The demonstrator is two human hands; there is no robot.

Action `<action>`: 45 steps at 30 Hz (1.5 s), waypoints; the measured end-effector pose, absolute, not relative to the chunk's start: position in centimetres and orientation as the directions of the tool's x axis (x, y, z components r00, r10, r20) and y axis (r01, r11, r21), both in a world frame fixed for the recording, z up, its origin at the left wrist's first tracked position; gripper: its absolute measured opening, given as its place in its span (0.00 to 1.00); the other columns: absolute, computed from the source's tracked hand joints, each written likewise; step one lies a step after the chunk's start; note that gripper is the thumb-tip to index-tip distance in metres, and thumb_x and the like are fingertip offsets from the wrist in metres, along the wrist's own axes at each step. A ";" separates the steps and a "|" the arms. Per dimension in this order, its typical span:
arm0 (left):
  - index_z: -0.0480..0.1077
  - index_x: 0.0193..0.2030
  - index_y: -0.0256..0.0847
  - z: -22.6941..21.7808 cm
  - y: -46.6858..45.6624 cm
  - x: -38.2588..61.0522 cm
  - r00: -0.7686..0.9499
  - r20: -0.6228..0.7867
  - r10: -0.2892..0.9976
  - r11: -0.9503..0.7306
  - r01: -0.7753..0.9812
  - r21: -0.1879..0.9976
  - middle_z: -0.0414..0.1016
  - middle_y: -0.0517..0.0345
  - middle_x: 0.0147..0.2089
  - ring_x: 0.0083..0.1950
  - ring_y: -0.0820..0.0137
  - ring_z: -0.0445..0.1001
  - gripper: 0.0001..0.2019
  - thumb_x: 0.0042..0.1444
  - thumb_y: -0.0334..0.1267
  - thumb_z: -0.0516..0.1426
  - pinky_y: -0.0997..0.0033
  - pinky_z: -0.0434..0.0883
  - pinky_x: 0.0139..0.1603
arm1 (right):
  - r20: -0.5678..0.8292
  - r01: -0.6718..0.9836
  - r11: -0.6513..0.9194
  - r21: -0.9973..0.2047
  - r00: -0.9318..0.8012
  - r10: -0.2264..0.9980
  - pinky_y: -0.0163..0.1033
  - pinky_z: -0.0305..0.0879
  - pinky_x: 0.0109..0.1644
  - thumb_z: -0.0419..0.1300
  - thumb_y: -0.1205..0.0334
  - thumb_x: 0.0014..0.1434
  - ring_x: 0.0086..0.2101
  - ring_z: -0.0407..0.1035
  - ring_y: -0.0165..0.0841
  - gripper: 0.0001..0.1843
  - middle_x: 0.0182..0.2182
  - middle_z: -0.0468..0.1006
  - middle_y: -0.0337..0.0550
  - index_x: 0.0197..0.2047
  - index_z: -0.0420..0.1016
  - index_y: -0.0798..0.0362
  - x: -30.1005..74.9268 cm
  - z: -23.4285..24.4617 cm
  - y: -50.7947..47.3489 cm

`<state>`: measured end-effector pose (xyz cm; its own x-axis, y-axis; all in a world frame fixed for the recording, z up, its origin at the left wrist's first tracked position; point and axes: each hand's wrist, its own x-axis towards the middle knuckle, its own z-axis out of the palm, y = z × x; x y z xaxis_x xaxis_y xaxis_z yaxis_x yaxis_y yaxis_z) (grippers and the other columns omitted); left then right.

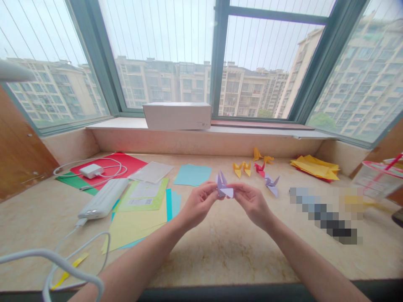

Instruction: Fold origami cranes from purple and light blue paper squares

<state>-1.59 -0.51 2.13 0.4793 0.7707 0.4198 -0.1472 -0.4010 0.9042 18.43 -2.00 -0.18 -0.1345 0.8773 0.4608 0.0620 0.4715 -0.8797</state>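
Between my two hands, above the middle of the stone sill, is a light purple origami crane (222, 187) with its pointed folds standing up. My left hand (202, 200) pinches its left side between thumb and fingers. On the other side, the fingertips of my right hand (251, 203) grip the paper near its white-looking flap. Just beyond my right hand lie a second purple crane (272, 185) and a small red crane (260, 169). Several yellow cranes (242, 168) rest behind them.
On the left lie a white power bank (103, 199), a charger (91, 170) with looping cables, red paper (126, 161) and pale yellow sheets (141, 226). Blue paper (192, 175) is ahead. At right are yellow sheets (315, 167), a blurred-out object and a plastic cup (378, 180). A white box (176, 116) stands by the window.
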 end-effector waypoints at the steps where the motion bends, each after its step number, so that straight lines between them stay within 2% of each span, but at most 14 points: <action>1: 0.79 0.48 0.39 2.1 -0.5 -1.6 0.480 0.420 0.770 -0.402 -0.145 0.904 0.73 0.49 0.46 0.45 0.68 0.73 0.13 0.64 0.42 0.57 0.68 0.71 0.49 | 0.459 0.066 0.470 -0.880 -0.135 0.878 0.44 0.72 0.47 0.62 0.55 0.63 0.38 0.76 0.36 0.13 0.36 0.82 0.45 0.47 0.79 0.52 18.5 -0.3 -2.0; 7: 0.78 0.51 0.40 1.5 -0.1 -1.6 0.473 0.447 0.759 -0.438 -0.135 0.889 0.71 0.50 0.45 0.44 0.69 0.73 0.15 0.65 0.44 0.56 0.67 0.75 0.48 | 0.439 0.084 0.455 -0.886 -0.155 0.885 0.46 0.72 0.47 0.64 0.54 0.61 0.38 0.76 0.37 0.15 0.37 0.82 0.47 0.48 0.79 0.51 18.7 0.0 -2.1; 13: 0.78 0.48 0.38 0.9 0.1 -1.2 0.427 0.483 0.764 -0.507 -0.065 0.859 0.68 0.48 0.48 0.44 0.68 0.73 0.15 0.64 0.46 0.56 0.67 0.78 0.42 | 0.427 0.068 0.439 -0.896 -0.140 0.893 0.45 0.73 0.47 0.67 0.55 0.57 0.40 0.76 0.38 0.15 0.41 0.82 0.47 0.46 0.77 0.51 18.6 -0.7 -1.5; 15: 0.78 0.46 0.40 0.5 0.2 -1.3 0.386 0.538 0.750 -0.597 0.044 0.801 0.66 0.47 0.51 0.47 0.67 0.72 0.13 0.64 0.44 0.56 0.65 0.78 0.45 | 0.430 0.070 0.440 -0.895 -0.119 0.895 0.44 0.73 0.45 0.68 0.55 0.57 0.39 0.76 0.38 0.13 0.39 0.82 0.46 0.44 0.77 0.51 18.6 -1.1 -1.2; 18: 0.78 0.46 0.43 0.2 0.4 -1.5 0.352 0.655 0.669 -0.738 0.203 0.644 0.64 0.46 0.56 0.51 0.65 0.70 0.10 0.64 0.40 0.56 0.57 0.74 0.53 | 0.441 0.074 0.447 -0.892 -0.087 0.894 0.43 0.73 0.43 0.67 0.56 0.57 0.38 0.76 0.37 0.11 0.37 0.82 0.45 0.42 0.77 0.51 18.6 -1.4 -1.1; 22: 0.78 0.48 0.45 0.4 0.2 -1.8 0.367 0.724 0.584 -0.812 0.286 0.509 0.61 0.45 0.63 0.58 0.61 0.67 0.11 0.65 0.36 0.55 0.55 0.71 0.56 | 0.463 0.069 0.466 -0.882 -0.059 0.885 0.42 0.72 0.39 0.67 0.55 0.57 0.32 0.75 0.35 0.12 0.32 0.81 0.42 0.41 0.75 0.51 18.3 -1.0 -1.5; 24: 0.77 0.49 0.45 0.8 -0.1 -1.9 0.389 0.725 0.569 -0.822 0.307 0.480 0.65 0.45 0.62 0.61 0.60 0.66 0.11 0.65 0.35 0.54 0.53 0.68 0.59 | 0.474 0.067 0.477 -0.876 -0.058 0.879 0.41 0.72 0.37 0.67 0.54 0.58 0.29 0.74 0.34 0.12 0.29 0.80 0.40 0.42 0.74 0.51 18.2 -0.7 -1.7; 27: 0.75 0.51 0.43 1.2 -0.4 -1.9 0.440 0.699 0.563 -0.825 0.244 0.510 0.73 0.46 0.55 0.59 0.60 0.69 0.11 0.64 0.36 0.56 0.56 0.68 0.59 | 0.492 0.086 0.495 -0.865 -0.055 0.869 0.41 0.71 0.37 0.66 0.53 0.59 0.28 0.73 0.33 0.12 0.29 0.78 0.39 0.42 0.74 0.50 18.1 -0.5 -1.9; 31: 0.73 0.49 0.40 1.1 -0.3 -1.7 0.437 0.665 0.606 -0.783 0.179 0.596 0.77 0.48 0.50 0.52 0.63 0.74 0.11 0.61 0.37 0.60 0.62 0.71 0.54 | 0.517 0.146 0.526 -0.838 -0.097 0.851 0.40 0.69 0.40 0.67 0.54 0.58 0.33 0.71 0.33 0.10 0.33 0.77 0.40 0.40 0.77 0.50 18.2 -0.5 -1.9; 34: 0.73 0.47 0.40 0.8 0.0 -1.8 0.437 0.680 0.589 -0.801 0.198 0.566 0.77 0.50 0.48 0.51 0.64 0.74 0.08 0.61 0.36 0.60 0.62 0.70 0.54 | 0.523 0.178 0.548 -0.817 -0.170 0.835 0.41 0.69 0.41 0.66 0.56 0.59 0.35 0.70 0.34 0.08 0.36 0.76 0.42 0.40 0.78 0.49 18.3 -0.2 -1.9; 38: 0.74 0.47 0.41 0.7 0.2 -1.9 0.446 0.704 0.553 -0.829 0.206 0.520 0.77 0.50 0.48 0.51 0.64 0.74 0.08 0.62 0.36 0.60 0.64 0.70 0.53 | 0.592 0.252 0.620 -0.743 -0.185 0.784 0.41 0.67 0.43 0.66 0.61 0.59 0.37 0.69 0.35 0.02 0.36 0.73 0.42 0.34 0.78 0.49 18.3 0.4 -2.3; 42: 0.75 0.44 0.40 0.8 0.2 -2.0 0.439 0.696 0.568 -0.817 0.200 0.541 0.78 0.50 0.45 0.48 0.65 0.75 0.06 0.61 0.37 0.60 0.65 0.71 0.51 | 0.704 0.325 0.717 -0.616 -0.180 0.687 0.40 0.68 0.40 0.64 0.65 0.60 0.35 0.69 0.34 0.03 0.34 0.72 0.41 0.34 0.78 0.48 18.3 0.7 -2.6; 45: 0.74 0.43 0.39 0.9 0.1 -2.0 0.435 0.694 0.574 -0.812 0.190 0.552 0.78 0.50 0.45 0.48 0.64 0.76 0.06 0.61 0.38 0.60 0.64 0.72 0.51 | 0.737 0.342 0.743 -0.575 -0.179 0.652 0.40 0.69 0.40 0.63 0.66 0.61 0.35 0.70 0.34 0.04 0.34 0.73 0.41 0.36 0.79 0.47 18.4 0.6 -2.8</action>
<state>-1.96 0.09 0.91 0.4346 0.5739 0.6941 0.1905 -0.8118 0.5520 18.39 -2.77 0.62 -0.1788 0.6524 0.7365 0.3423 0.7430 -0.5750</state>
